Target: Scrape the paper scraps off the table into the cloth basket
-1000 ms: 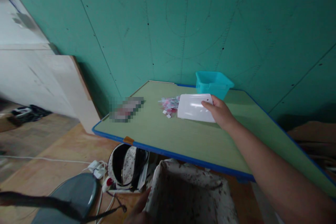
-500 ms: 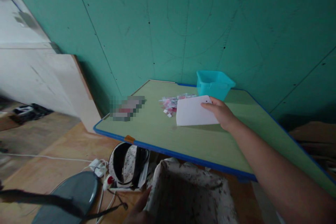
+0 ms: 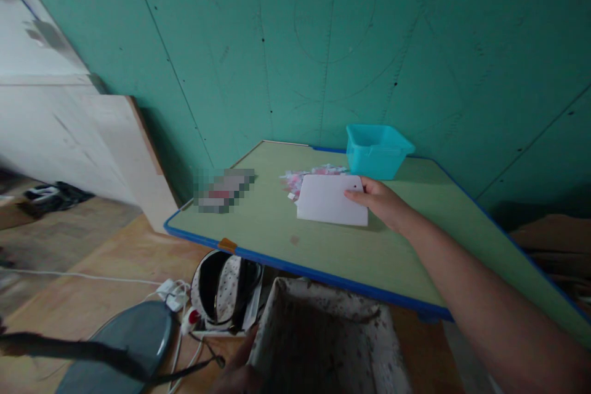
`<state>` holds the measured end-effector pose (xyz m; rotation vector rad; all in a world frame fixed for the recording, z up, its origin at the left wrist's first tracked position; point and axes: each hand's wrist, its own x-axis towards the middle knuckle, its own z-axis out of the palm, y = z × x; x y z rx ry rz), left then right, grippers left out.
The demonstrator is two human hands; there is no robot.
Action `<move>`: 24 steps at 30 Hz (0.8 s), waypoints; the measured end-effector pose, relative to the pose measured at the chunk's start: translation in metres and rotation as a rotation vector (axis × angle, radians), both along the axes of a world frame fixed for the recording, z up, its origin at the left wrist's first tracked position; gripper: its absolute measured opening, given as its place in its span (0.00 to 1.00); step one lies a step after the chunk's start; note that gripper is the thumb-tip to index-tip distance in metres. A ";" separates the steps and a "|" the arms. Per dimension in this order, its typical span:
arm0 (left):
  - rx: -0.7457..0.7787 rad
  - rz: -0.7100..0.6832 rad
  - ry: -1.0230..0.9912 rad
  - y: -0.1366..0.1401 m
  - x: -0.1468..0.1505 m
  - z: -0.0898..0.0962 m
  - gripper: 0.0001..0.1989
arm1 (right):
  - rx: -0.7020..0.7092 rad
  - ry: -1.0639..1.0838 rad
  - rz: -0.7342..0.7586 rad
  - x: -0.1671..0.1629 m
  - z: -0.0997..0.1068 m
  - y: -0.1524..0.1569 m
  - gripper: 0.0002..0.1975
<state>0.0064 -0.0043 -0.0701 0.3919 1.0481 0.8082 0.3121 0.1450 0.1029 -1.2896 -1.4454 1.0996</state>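
My right hand (image 3: 376, 197) pinches a white sheet-like plate (image 3: 330, 200) by its right edge, beside a small hole. The plate is held tilted over the table (image 3: 263, 234) and hides part of a heap of small pink and white scraps (image 3: 293, 181). Just behind the hand stands a turquoise plastic bin (image 3: 376, 157). Low in the picture, my left hand (image 3: 242, 369) grips the left side of a white, dark-stained box (image 3: 332, 308) below the table's front edge. Most of that hand's fingers are hidden or dim.
A pixelated flat item (image 3: 226, 191) lies at the table's left. Under the front edge sit a dotted bag (image 3: 226, 289), a power strip with cables (image 3: 173, 294) and a grey round stool (image 3: 129, 332). A green wall (image 3: 286, 43) closes off the back.
My right hand has moved the white plate left and slightly toward me, so it covers more of the scraps' front. My left hand and the stained box have shifted slightly left.
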 end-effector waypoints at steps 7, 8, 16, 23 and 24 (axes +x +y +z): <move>0.040 0.093 0.170 0.001 0.006 0.004 0.23 | -0.034 0.068 0.015 -0.002 0.002 0.001 0.13; 0.023 0.074 0.157 0.001 0.006 0.006 0.25 | -0.023 0.071 0.003 -0.002 0.002 0.001 0.12; 0.043 -0.067 -0.017 -0.004 0.005 0.020 0.35 | -0.094 -0.026 0.099 -0.004 0.003 -0.004 0.13; 0.038 0.008 0.019 -0.005 0.004 0.001 0.29 | -0.155 0.065 0.209 -0.006 0.004 -0.008 0.14; 0.036 0.022 0.014 -0.005 0.004 -0.002 0.28 | -0.137 0.079 0.195 -0.007 0.004 -0.008 0.14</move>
